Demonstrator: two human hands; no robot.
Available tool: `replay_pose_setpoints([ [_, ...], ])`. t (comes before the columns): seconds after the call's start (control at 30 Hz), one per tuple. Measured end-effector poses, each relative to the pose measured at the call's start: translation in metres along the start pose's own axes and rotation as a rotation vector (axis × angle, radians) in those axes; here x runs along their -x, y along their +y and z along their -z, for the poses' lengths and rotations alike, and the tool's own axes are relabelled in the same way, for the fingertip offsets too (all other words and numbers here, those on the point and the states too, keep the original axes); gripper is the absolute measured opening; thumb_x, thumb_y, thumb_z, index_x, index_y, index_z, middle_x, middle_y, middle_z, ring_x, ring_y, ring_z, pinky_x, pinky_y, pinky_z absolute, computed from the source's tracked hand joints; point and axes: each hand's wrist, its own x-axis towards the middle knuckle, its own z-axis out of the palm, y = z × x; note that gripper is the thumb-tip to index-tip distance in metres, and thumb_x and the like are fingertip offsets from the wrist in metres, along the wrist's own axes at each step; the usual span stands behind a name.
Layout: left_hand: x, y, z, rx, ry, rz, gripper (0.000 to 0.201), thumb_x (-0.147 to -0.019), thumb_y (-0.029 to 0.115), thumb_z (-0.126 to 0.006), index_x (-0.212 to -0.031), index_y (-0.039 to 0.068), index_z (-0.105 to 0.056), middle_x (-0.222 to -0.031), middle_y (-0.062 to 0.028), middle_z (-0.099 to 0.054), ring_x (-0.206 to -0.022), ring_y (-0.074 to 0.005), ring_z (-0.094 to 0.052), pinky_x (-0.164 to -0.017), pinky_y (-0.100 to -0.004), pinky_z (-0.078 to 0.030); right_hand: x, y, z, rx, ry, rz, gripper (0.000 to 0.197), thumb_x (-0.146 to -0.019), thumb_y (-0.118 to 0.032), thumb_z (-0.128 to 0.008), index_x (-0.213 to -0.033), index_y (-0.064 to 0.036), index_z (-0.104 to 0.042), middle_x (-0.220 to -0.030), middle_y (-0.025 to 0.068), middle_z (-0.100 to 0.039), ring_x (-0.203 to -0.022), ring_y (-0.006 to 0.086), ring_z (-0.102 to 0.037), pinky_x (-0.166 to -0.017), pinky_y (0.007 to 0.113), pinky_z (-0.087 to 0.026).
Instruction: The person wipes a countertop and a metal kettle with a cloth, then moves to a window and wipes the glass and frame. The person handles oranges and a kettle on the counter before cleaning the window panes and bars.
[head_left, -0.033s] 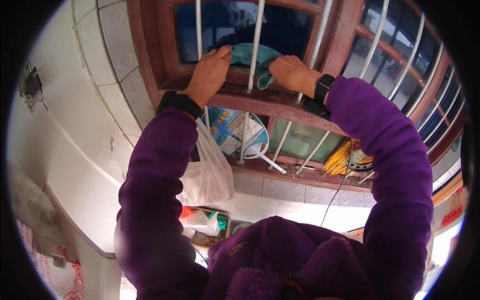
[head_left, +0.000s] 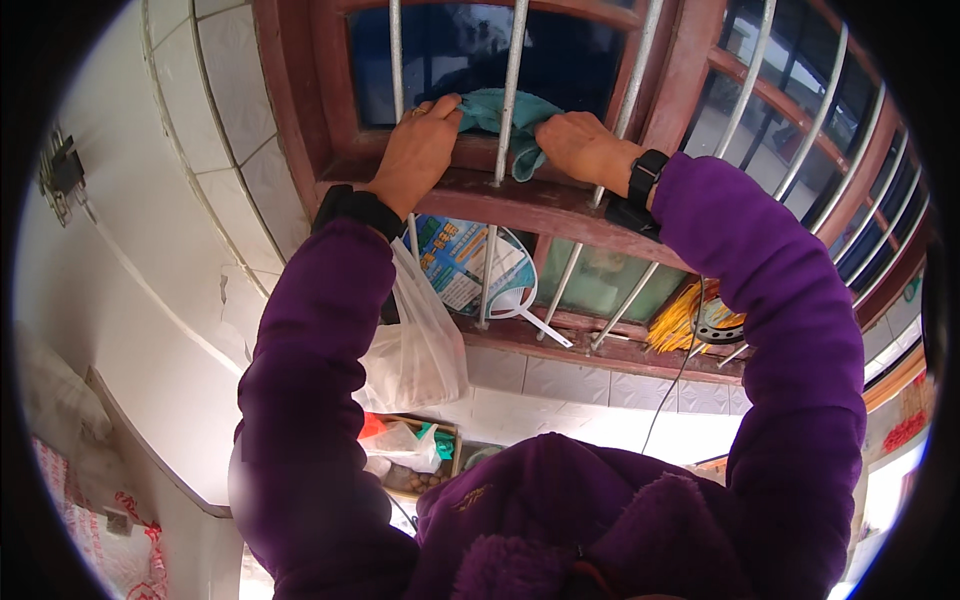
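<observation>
The left hand (head_left: 418, 150) and right hand (head_left: 588, 148) hold opposite ends of a teal cloth (head_left: 484, 112), their fingers curled closed on it. The cloth sits behind a metal bar (head_left: 513, 65), along the lower edge of a dark windowpane (head_left: 450, 50).

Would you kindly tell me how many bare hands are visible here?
2: the left hand at the left end of the teal cloth, and the right hand at its right end. No others show.
</observation>
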Motion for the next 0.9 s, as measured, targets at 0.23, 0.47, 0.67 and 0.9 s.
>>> replay_pose_setpoints([
  [0.23,0.006,0.008,-0.002,-0.096,-0.122,0.047,0.025,-0.077,-0.007,-0.056,-0.101,-0.006,-0.065,-0.123,-0.0154,-0.056,-0.111,-0.0344,-0.058,-0.094,-0.0397,-0.051,-0.012,-0.005,-0.014,-0.276,0.228,0.090,0.021,-0.088,-0.004,-0.053,-0.107,-0.0022,-0.061,-0.097,0.0227,-0.068,-0.088,0.0391,-0.068,-0.075,0.046,-0.056],
  [0.47,0.001,0.014,-0.006,-0.140,0.118,0.049,0.015,-0.079,-0.003,-0.059,-0.092,-0.002,-0.064,-0.113,-0.0135,-0.055,-0.104,-0.0330,-0.060,-0.087,-0.0382,-0.053,-0.040,-0.013,-0.003,-0.702,0.047,-0.273,0.027,-0.086,-0.003,-0.056,-0.105,-0.0089,-0.073,-0.071,0.0136,-0.070,-0.061,0.0233,-0.070,-0.069,0.036,-0.055],
  [0.67,-0.011,0.020,0.005,0.422,0.215,0.287,0.037,-0.079,-0.017,-0.048,-0.106,0.007,-0.060,-0.124,-0.0150,-0.055,-0.104,-0.0361,-0.062,-0.083,-0.0374,-0.051,-0.045,-0.006,0.006,-0.750,-0.032,-0.276,0.017,-0.084,-0.008,-0.065,-0.099,-0.0038,-0.073,-0.072,0.0124,-0.070,-0.060,0.0204,-0.069,-0.069,0.033,-0.055],
  [0.9,-0.013,0.011,0.008,0.372,0.059,0.151,0.049,-0.077,-0.016,-0.051,-0.115,0.012,-0.062,-0.115,-0.0087,-0.061,-0.106,-0.0364,-0.059,-0.087,-0.0426,-0.051,-0.050,-0.006,-0.013,-0.882,0.016,-0.193,0.023,-0.085,-0.005,-0.061,-0.105,-0.0089,-0.073,-0.089,0.0125,-0.072,-0.061,0.0192,-0.069,-0.067,0.033,-0.055],
])
